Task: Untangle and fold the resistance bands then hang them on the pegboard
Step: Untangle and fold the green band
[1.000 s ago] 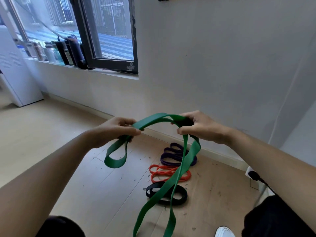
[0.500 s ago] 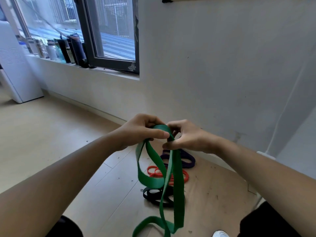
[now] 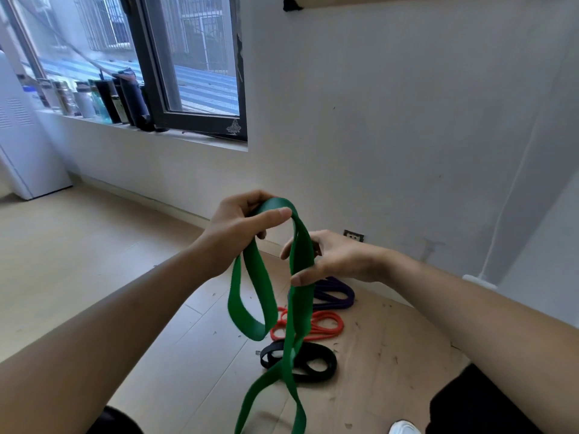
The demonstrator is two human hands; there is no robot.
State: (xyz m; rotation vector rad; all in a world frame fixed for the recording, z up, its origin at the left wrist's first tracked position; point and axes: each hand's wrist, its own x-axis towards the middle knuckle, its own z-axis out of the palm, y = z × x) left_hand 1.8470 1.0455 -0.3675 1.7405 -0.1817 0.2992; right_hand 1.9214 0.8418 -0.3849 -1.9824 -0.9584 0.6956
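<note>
A long green resistance band (image 3: 300, 277) hangs in front of me in loops down toward the floor. My left hand (image 3: 241, 227) grips its folded top between thumb and fingers. Lower and to the right, my right hand (image 3: 332, 258) holds the hanging strands, thumb in front and fingers behind. On the floor by the wall lie a purple band (image 3: 338, 294), an orange band (image 3: 326, 322) and a black band (image 3: 313, 361), each coiled. A wooden board edge (image 3: 438, 0) shows at the top of the wall.
A window with a dark frame (image 3: 150, 73) is on the left, with several bottles (image 3: 103, 98) on its sill. A white appliance (image 3: 25, 145) stands at far left. A wall socket (image 3: 353, 235) sits low on the white wall. My shoe (image 3: 404, 429) is at the bottom.
Both hands had been pinching the band's top together. Now my left hand alone holds the fold higher up, and my right hand has slid down the hanging strands.
</note>
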